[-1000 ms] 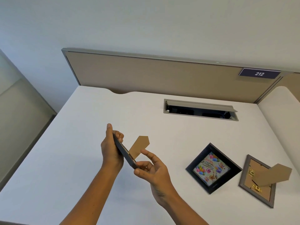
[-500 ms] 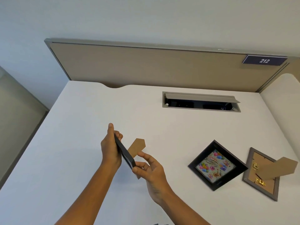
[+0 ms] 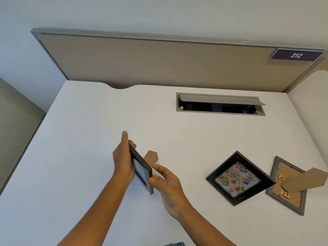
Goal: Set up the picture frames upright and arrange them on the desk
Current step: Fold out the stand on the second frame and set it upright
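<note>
A small dark picture frame [image 3: 142, 170] is held on edge above the white desk [image 3: 88, 139], its brown cardboard stand [image 3: 151, 156] sticking out behind. My left hand [image 3: 123, 161] grips its left side, thumb up. My right hand [image 3: 166, 182] touches its lower right corner with thumb and fingers. A black frame with a birthday picture [image 3: 238, 178] lies face up at the right. Beside it a grey frame [image 3: 285, 187] lies face down with its stand [image 3: 307, 180] folded out.
An open cable tray [image 3: 220, 104] is sunk into the desk at the back. A tan partition [image 3: 159, 63] with a "212" label [image 3: 295, 55] closes the far edge. Another desk's corner [image 3: 317, 82] shows at the right. Bare desk surface stretches to the left and front.
The held frame has turned so more of its front faces me, and its stand shows less. My right hand has shifted to the frame's lower corner. The camera view tilted slightly.
</note>
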A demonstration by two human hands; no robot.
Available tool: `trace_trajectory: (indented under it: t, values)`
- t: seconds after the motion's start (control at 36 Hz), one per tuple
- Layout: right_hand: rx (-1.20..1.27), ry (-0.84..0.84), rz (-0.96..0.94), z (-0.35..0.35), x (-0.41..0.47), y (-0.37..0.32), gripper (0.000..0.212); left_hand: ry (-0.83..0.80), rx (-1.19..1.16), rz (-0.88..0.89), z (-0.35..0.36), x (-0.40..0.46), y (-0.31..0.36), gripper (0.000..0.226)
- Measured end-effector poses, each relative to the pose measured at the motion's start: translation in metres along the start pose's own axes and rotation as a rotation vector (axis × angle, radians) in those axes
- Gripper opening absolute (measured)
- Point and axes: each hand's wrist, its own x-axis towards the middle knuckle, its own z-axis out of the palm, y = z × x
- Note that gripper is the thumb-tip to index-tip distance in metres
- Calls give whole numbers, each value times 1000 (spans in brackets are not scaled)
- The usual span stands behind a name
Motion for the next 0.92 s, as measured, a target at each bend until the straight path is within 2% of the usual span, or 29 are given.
trace_trajectory:
  t: [0.11,0.25,0.36,0.47,0.67,0.83,0.92]
  values:
    - [16,4,7,-6,4,1,70,14,13,-5,6,1,-2,52]
    - [55,-16,-2,-11,9,3,81,18,25,30,10,0,-2,50]
    - [96,-29,7,-18,13,5,78,20,59,37,13,3,-7,51]
    - [124,-28,14,-21,14,5,84,15,98,44,15,5,-11,57]
    - [187,-12,27,-30,15,7,64,-1,131,49,18,6,-18,68]
    - [228,-14,44,-39,17,9,72,-47,168,78,17,4,-22,69]
    - [234,-22,43,-44,16,11,65,-62,195,74,15,2,-21,71]
